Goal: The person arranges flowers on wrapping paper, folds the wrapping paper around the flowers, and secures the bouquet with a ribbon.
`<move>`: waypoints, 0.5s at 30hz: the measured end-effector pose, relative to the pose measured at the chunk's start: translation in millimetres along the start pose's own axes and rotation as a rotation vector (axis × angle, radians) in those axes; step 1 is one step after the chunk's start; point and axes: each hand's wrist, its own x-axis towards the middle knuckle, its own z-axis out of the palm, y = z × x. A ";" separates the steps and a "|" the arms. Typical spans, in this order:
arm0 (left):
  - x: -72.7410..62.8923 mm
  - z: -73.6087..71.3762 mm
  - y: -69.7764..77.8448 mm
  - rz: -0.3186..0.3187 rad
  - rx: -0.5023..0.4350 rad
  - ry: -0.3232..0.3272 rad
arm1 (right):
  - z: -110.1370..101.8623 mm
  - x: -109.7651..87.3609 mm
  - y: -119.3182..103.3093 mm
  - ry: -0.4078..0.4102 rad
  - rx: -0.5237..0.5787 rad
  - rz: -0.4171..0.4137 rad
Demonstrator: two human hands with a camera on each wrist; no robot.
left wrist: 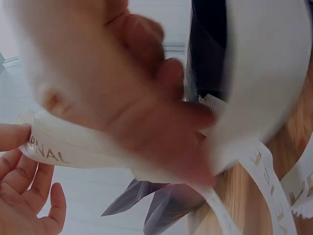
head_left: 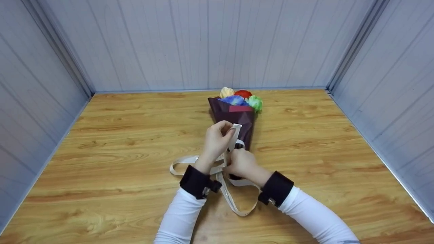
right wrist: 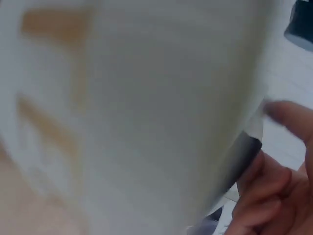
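A bouquet of red, blue, green and cream flowers (head_left: 234, 99) lies in dark purple wrapping paper (head_left: 234, 117), flowers pointing away from me. My left hand (head_left: 215, 139) pinches the white ribbon (head_left: 234, 137) between thumb and fingers, raising a length of it over the wrapping. Lower down, my right hand (head_left: 243, 163) has its fingers curled at the ribbon by the bouquet's narrow end, partly hiding that end. In the left wrist view the ribbon (left wrist: 264, 176) carries gold lettering. Close ribbon (right wrist: 161, 117) fills much of the right wrist view, blurred.
Loose ribbon loops (head_left: 234, 205) trail on the wooden table (head_left: 118, 152) toward me, and another loop (head_left: 178, 164) lies to the left. Pale panel walls (head_left: 203, 44) enclose the table at the back and both sides. Black bands (head_left: 195, 183) circle both wrists.
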 end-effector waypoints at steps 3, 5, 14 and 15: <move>0.6 -1.5 -0.8 -0.006 0.007 -0.004 | -4.7 -0.9 5.6 -0.037 0.075 -0.053; 1.1 -2.3 -1.2 -0.010 0.007 -0.005 | -10.1 0.1 11.2 -0.044 0.121 -0.064; 1.0 -2.8 1.4 -0.010 0.007 0.001 | -24.6 8.8 39.5 0.123 0.178 0.035; 0.7 -2.8 2.0 -0.012 0.006 -0.001 | -23.8 9.8 42.0 0.143 0.185 0.034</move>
